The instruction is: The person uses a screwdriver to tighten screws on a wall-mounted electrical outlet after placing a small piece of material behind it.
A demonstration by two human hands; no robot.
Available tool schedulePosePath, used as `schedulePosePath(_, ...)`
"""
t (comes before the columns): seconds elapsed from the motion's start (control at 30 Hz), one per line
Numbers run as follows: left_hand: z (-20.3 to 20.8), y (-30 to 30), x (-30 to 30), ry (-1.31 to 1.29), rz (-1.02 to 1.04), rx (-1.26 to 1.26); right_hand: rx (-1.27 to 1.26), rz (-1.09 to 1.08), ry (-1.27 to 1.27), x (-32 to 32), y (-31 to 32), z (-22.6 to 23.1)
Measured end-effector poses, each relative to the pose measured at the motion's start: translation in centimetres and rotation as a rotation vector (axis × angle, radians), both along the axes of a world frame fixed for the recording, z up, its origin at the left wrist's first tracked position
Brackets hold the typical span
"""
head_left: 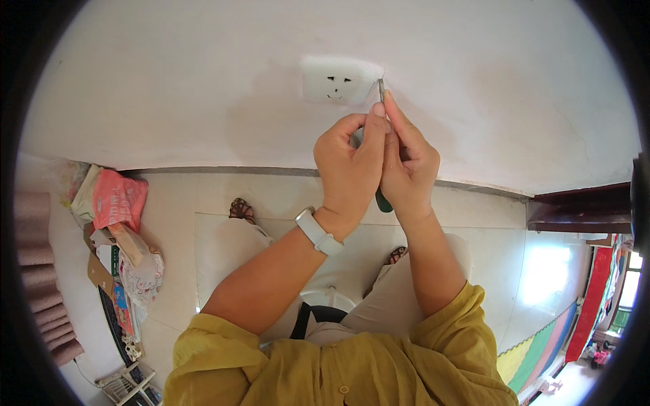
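Observation:
A white wall socket is set in the pale wall in front of me. At its right edge is the thin metal tip of a screwdriver, seemingly flat. The screwdriver's dark green handle end shows below my right hand, which is closed round the tool with a finger stretched along the shaft. My left hand is pressed against the right one, its thumb and fingers pinching near the shaft. A small pale patch shows inside the left hand's curl; I cannot tell what it is. The palms hide most of the screwdriver.
At the left, a pink bag, a clear plastic bag and boxes lie on the tiled floor by a ruffled curtain. Dark wooden furniture juts out at the right. A striped coloured mat lies at the lower right.

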State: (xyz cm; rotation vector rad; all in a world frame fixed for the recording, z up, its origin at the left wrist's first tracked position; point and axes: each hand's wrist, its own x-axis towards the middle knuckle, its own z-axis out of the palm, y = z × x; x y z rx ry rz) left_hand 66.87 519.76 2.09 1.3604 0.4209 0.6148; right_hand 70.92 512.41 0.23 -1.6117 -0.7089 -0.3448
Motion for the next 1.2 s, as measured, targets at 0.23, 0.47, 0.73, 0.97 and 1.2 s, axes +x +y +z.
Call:
schedulePosePath(0.23, 0.8, 0.2, 0.3, 0.033, 0.043, -0.034, 0.041, 0.067, 0.089, 0.2, 0.4, 0.5)
schedulePosePath(0.47, 1.0, 0.9, 0.4, 0.068, 0.032, 0.048, 0.097, 0.113, 0.202, -0.1, 0.4, 0.9)
schedulePosePath(0.73, 0.5, 1.0, -0.9, 0.143, 0.012, -0.006, 0.060, 0.174, 0.344, -1.5, 0.4, 0.1)
schedulePosePath(0.97, 0.4, 0.9, -0.3, -0.004, 0.039, 0.074, 0.153, 0.044, 0.195, -1.8, 1.1, 0.1)
schedulePosePath(1.2, 1.0, 1.0, 0.4, 0.075, -0.027, 0.061, 0.146, 0.093, 0.310, -0.9, 0.4, 1.2)
